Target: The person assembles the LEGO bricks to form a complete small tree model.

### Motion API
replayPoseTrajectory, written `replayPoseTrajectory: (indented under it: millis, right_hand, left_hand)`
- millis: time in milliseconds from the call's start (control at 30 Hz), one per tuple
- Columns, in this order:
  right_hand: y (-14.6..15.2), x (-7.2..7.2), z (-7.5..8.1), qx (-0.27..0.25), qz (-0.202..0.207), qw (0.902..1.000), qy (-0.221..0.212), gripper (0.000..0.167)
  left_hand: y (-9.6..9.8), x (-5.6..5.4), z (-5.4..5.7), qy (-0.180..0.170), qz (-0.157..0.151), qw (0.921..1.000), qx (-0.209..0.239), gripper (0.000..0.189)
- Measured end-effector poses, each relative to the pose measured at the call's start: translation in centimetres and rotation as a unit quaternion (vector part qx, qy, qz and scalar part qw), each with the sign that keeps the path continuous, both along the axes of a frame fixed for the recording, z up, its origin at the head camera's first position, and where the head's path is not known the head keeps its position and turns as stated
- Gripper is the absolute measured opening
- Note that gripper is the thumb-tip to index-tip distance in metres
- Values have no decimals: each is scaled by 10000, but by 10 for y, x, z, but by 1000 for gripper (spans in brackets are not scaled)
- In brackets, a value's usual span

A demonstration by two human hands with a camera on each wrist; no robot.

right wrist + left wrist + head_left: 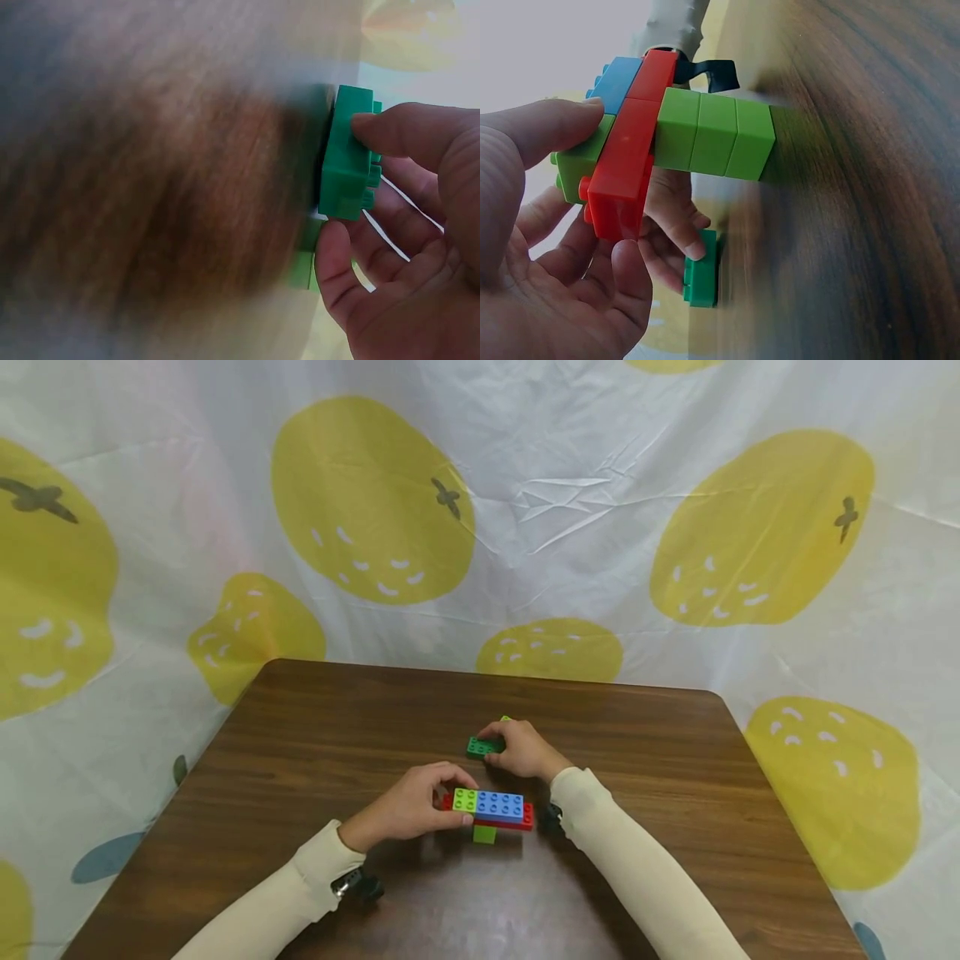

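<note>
My left hand [420,800] grips the left end of a toy building-brick structure [498,806]. Its top layer is a light green brick [585,161] beside a blue brick [616,84], both studded. Under them runs a layer of red bricks [626,154], and a column of three light green bricks [716,135] stands below that. Farther back, my right hand [525,750] pinches a dark green brick [349,154], thumb on one long side. That brick sits at the tabletop, studs up; the hand covers its right part in the head view.
Just behind my right hand, another light green brick [506,718] shows partly. All of this is on a dark brown wooden table [337,718]. A white curtain [562,502] with yellow fruit prints hangs behind the table.
</note>
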State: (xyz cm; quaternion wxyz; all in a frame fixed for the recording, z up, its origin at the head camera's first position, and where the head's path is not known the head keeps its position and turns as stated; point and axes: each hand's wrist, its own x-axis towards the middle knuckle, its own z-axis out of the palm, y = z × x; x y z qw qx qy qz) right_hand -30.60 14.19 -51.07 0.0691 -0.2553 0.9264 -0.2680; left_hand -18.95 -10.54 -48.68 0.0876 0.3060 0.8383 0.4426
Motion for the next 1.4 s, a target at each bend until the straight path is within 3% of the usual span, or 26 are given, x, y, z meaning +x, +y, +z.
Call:
replayPoseTrajectory:
  millis: [567,833,1000,1200,1400]
  right_hand:
    - [18,26,29,-548,169,9976,397,38]
    - [20,53,59,-902,425,9918,794,37]
    - [21,75,73,-1053,574,9904,692,35]
    - [23,95,80,-1023,685,9892,792,35]
    - [27,110,78,-1103,1010,9853,829,36]
  left_hand:
    - [1,0,1,29,-93,9999,52,39]
    - [-1,0,4,63,-65,9999,58,40]
    - [0,0,4,35,-78,10000,35,40]
    - [0,-1,3,44,-103,9999,47,39]
    - [-1,-1,2,105,-126,9999,34,41]
